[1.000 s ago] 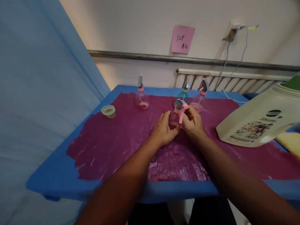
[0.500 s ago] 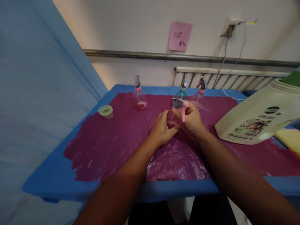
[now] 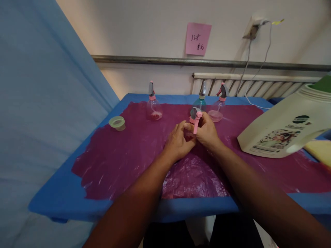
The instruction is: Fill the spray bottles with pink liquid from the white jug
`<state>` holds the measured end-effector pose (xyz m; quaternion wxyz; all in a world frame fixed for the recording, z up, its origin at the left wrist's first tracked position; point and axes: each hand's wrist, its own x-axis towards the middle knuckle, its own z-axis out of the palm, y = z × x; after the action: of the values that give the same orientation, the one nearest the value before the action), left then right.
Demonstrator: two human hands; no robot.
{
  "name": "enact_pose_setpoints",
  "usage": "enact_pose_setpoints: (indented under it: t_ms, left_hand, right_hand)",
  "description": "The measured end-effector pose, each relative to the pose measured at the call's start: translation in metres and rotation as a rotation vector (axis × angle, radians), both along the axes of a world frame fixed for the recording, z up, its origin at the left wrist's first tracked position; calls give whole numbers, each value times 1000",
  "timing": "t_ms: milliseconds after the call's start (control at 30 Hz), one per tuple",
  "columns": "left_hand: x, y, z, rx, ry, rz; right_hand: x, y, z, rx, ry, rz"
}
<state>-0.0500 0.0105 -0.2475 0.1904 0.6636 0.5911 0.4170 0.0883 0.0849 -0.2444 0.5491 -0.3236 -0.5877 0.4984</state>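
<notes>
Both hands are on one small clear spray bottle with a grey and pink trigger head (image 3: 197, 120), over the middle of the table. My left hand (image 3: 178, 139) wraps round its body, which is mostly hidden by the fingers. At the collar just under the head, my right hand (image 3: 207, 131) grips with its fingers curled. Behind them stand a teal spray bottle (image 3: 200, 102) and, to its right, a clear pink-collared spray bottle (image 3: 216, 112). Farther left, another pink-collared spray bottle (image 3: 154, 109) has a little reddish liquid in it.
A big cream jug with a green cap (image 3: 276, 127) stands at the right. A small pale green cup (image 3: 117, 123) sits at the left. Purple plastic sheeting (image 3: 116, 165) covers much of the blue table (image 3: 54, 193). A blue curtain (image 3: 51, 86) hangs at the left.
The trigger head has turned, so its pink trigger now points more toward me. My right hand has shifted slightly left with it; my left hand stays round the bottle.
</notes>
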Motion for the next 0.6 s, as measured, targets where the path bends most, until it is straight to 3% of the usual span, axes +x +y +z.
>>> enact_pose_setpoints:
  t_ms: [233,367,600]
  left_hand:
    - [-1,1,-4,6,-4,-8]
    - [0,1,-4,-7,-8,-3]
    - [0,1,-4,-7,-4,-2]
  right_hand:
    - [21,-3,-12,155,-38,-81]
    - [31,-1,-9,209,21,-117]
    - [24,-3,-2,111,49,108]
